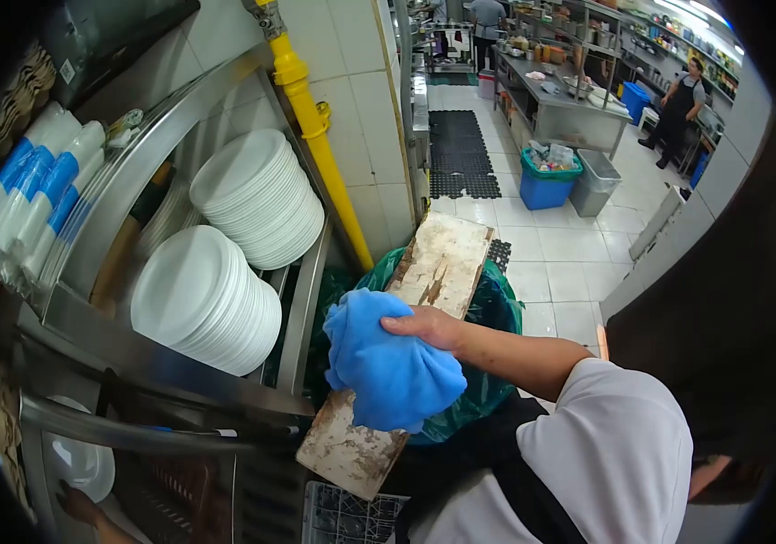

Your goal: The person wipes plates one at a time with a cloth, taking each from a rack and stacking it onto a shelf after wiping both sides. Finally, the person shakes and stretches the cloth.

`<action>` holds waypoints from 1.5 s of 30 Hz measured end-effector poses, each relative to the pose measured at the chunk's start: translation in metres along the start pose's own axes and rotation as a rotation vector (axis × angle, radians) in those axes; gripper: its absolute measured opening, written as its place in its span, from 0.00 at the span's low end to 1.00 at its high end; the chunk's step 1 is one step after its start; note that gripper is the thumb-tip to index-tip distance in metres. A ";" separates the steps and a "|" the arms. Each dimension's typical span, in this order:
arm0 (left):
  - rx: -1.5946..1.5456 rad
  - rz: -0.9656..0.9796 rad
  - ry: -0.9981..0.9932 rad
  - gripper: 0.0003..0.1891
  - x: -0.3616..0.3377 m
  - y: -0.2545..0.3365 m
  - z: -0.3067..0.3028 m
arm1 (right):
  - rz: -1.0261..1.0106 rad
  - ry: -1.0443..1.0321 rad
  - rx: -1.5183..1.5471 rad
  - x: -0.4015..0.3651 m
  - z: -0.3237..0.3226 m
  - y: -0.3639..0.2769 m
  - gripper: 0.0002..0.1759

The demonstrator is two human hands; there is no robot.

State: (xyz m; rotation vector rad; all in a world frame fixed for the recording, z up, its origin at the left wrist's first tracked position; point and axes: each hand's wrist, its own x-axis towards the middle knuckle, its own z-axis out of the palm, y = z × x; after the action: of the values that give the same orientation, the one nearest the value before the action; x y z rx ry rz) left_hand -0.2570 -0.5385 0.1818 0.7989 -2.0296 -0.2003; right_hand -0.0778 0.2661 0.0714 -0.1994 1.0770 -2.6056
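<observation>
My right hand [426, 326] is closed on a bunched blue cloth [392, 367], held above a worn white board [352, 440]. The thumb lies on top of the cloth, while the other fingers are hidden by it. At the lower left, my left hand [82, 506] grips the lower edge of a white plate [84, 461] below the steel shelf. That hand is dark and only partly visible. Two tall stacks of white plates, the nearer stack [211, 304] and the farther stack [257, 199], lean on the shelf beside the cloth.
The board lies across a bin with a green liner [495, 304]. A steel rail [161, 435] runs between my hands. A yellow pipe [311, 136] rises behind the shelf. Blue-and-white wrapped packs [39, 186] sit at left. Farther off stand a blue bin [547, 186] and people.
</observation>
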 end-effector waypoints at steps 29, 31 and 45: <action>-1.392 -1.197 -0.361 0.29 -0.559 0.227 -0.342 | 0.052 -0.175 -0.634 -0.027 -0.115 -0.015 0.39; -1.528 -1.119 -0.463 0.28 -0.598 0.221 -0.322 | -0.011 -0.293 -0.859 -0.029 -0.118 -0.012 0.40; -1.904 -0.991 -0.764 0.26 -0.686 0.347 -0.309 | -0.774 -0.639 -1.735 -0.027 -0.094 -0.002 0.18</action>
State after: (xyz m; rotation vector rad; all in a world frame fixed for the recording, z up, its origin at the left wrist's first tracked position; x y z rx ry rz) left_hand 0.0869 0.1983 0.0255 0.2542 -0.8433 -2.6901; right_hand -0.0753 0.3387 0.0061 -1.8228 2.8170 -0.8708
